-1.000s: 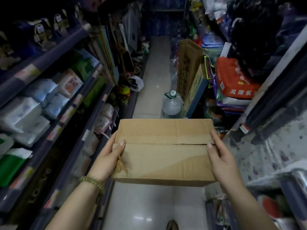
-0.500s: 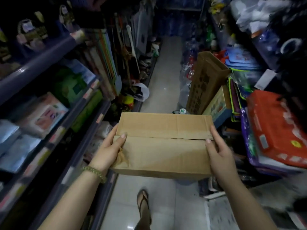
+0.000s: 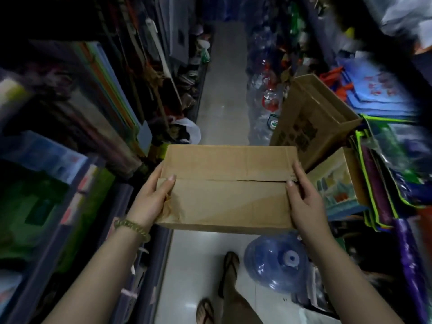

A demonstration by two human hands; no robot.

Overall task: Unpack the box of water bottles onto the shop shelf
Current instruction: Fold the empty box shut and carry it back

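Cardboard box (image 3: 226, 188), flaps closed, rides level at waist height in the aisle, clamped end to end: left hand (image 3: 153, 197) and right hand (image 3: 304, 199) each have a thumb on top, the fingers hidden. Judged best: keep it flat, pass the blue water jug (image 3: 278, 260), and set it down before opening.

Bare forearms; green beaded bracelet (image 3: 132, 228) on left wrist; dark flip-flops (image 3: 230, 265) on feet.
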